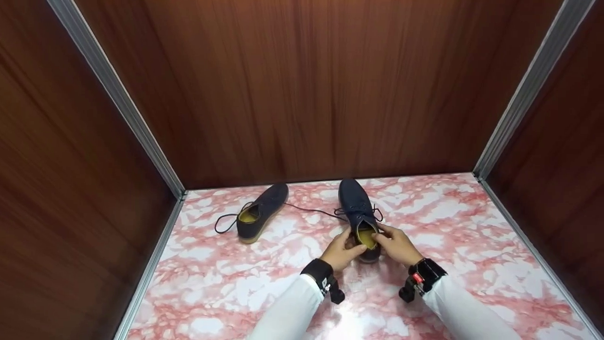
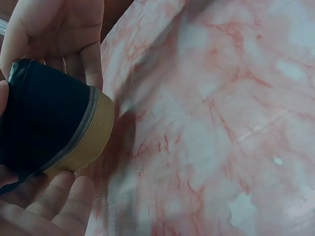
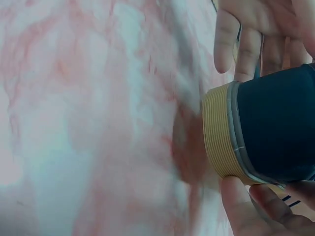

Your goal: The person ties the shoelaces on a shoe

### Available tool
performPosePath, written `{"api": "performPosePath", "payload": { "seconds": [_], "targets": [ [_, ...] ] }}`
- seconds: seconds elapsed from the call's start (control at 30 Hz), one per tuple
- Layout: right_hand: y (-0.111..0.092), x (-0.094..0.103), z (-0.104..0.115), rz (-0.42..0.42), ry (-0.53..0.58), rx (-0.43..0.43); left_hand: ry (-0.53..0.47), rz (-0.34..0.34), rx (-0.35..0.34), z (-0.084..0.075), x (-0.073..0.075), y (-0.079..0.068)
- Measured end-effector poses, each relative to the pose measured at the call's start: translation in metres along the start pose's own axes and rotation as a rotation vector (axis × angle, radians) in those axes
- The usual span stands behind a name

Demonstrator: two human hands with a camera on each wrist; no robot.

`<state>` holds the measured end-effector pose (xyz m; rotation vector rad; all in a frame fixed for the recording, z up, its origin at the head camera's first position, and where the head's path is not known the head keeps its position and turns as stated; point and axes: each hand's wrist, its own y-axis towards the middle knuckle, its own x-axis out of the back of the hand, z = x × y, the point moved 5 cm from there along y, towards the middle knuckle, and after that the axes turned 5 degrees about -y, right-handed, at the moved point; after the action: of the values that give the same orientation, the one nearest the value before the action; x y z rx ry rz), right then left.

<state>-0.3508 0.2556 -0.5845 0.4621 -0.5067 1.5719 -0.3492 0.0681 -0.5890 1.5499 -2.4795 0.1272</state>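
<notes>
A dark blue lace-up shoe point(image 1: 355, 198) with a yellow insole points toward the back wall, held at its heel end by both hands. My left hand point(image 1: 340, 251) grips the left side, thumb over the opening's rim. On the opposite side my right hand point(image 1: 400, 246) grips the shoe likewise, thumb inside the collar. In the left wrist view the heel point(image 2: 47, 113) shows its tan ribbed sole edge, with fingers beneath it. The right wrist view shows the same heel point(image 3: 278, 123) between the hands, with a shadow on the surface below.
The other dark blue shoe point(image 1: 264, 210) lies to the left, angled, its loose lace point(image 1: 226, 222) looping outward. Another lace point(image 1: 311, 209) stretches between the shoes. A brown wood-grain wall point(image 1: 302, 94) stands behind the red-and-white marbled surface point(image 1: 226, 283), with side walls and metal edges left and right.
</notes>
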Motion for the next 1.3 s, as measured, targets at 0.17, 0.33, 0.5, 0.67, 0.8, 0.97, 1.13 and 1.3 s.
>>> {"api": "performPosePath", "payload": {
  "seconds": [0.17,0.33,0.5,0.67,0.8,0.97,1.13,1.3],
  "targets": [
    [0.007,0.001,-0.005,-0.001,-0.043,-0.03,0.084,-0.033,-0.021,0.0,-0.005,0.011],
    [0.017,-0.003,-0.007,0.009,-0.052,-0.066,0.078,-0.054,0.021,0.004,-0.014,0.018],
    [0.025,-0.007,-0.006,0.008,-0.081,-0.076,0.097,-0.094,0.045,0.005,-0.019,0.022],
    [0.028,-0.007,-0.003,-0.018,-0.138,-0.065,0.192,-0.123,0.078,0.003,-0.02,0.023],
    [0.031,-0.011,-0.002,-0.015,-0.164,-0.04,0.246,-0.146,0.098,0.001,-0.019,0.023],
    [0.034,-0.014,-0.003,-0.04,-0.188,-0.021,0.286,-0.183,0.129,-0.003,-0.02,0.024],
    [0.036,-0.012,-0.004,-0.041,-0.183,-0.032,0.305,-0.181,0.131,-0.004,-0.02,0.024],
    [0.034,-0.009,-0.004,-0.018,-0.172,-0.052,0.293,-0.146,0.114,0.0,-0.017,0.025]
  ]
}}
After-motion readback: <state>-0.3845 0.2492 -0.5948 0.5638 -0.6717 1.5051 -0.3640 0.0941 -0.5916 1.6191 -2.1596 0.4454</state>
